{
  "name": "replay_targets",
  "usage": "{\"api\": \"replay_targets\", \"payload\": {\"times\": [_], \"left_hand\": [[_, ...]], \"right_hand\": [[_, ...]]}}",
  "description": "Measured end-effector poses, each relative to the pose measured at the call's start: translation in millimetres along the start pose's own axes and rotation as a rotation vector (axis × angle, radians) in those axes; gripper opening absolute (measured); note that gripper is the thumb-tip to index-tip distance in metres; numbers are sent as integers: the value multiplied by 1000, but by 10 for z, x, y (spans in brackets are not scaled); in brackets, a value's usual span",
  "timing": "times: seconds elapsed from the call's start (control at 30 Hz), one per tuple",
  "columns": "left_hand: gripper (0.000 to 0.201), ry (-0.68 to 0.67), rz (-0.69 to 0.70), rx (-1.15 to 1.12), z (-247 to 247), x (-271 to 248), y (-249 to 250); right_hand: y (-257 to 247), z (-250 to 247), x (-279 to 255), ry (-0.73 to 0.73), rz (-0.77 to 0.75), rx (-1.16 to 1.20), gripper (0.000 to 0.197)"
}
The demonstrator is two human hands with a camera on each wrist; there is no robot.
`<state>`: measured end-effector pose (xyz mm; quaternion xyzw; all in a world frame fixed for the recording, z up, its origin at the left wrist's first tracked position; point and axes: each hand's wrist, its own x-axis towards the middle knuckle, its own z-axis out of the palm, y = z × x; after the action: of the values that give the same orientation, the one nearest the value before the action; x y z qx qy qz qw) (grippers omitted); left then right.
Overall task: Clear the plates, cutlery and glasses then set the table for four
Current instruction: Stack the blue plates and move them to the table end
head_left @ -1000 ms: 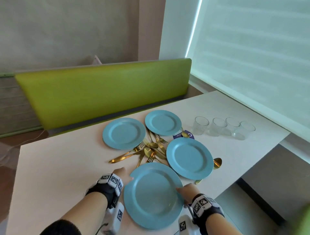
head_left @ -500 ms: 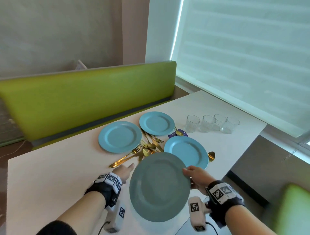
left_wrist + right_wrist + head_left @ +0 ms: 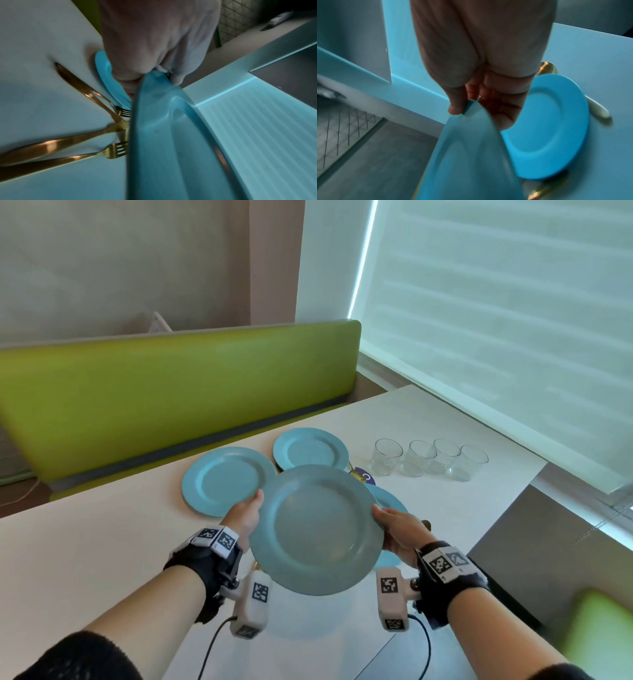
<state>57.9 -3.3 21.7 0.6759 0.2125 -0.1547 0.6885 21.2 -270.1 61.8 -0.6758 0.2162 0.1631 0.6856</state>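
Observation:
I hold one blue plate [image 3: 317, 529] up off the white table [image 3: 85, 542], tilted toward me. My left hand [image 3: 245, 517] grips its left rim and my right hand [image 3: 394, 527] grips its right rim, thumbs on top. In the left wrist view the held plate [image 3: 171, 148] hangs over gold forks and knives [image 3: 68, 140]. The right wrist view shows the same plate [image 3: 471, 155] above another blue plate [image 3: 547, 128] lying on the table. Two more blue plates [image 3: 226, 479] [image 3: 310, 450] lie further back. Several clear glasses [image 3: 428, 458] stand in a row at the right.
A green bench back [image 3: 171, 392] runs along the table's far side. A window blind [image 3: 496, 320] fills the right. The table's right edge drops to grey floor [image 3: 531, 542]. A gold spoon [image 3: 546, 69] lies beside the resting plate. A purple tag [image 3: 364, 477] peeks out behind the held plate.
The nearest plate has been lifted from the table and raised, tilting toward me. My left hand moved from the table onto the plate's left rim; both hands now hold it.

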Motion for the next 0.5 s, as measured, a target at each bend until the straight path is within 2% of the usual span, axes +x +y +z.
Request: {"api": "replay_targets", "payload": {"times": [0.13, 0.33, 0.4, 0.5], "left_hand": [[53, 89, 91, 134, 187, 72, 207], [54, 222, 12, 27, 286, 364, 258], [53, 248, -4, -12, 292, 435, 271], [52, 275, -12, -45, 326, 525, 302]], "right_hand": [[-86, -246, 407, 142, 24, -251, 33], [-105, -771, 1056, 333, 74, -999, 31], [-70, -861, 1216, 375, 107, -1090, 25], [-8, -919, 1388, 411, 130, -1152, 38]]}}
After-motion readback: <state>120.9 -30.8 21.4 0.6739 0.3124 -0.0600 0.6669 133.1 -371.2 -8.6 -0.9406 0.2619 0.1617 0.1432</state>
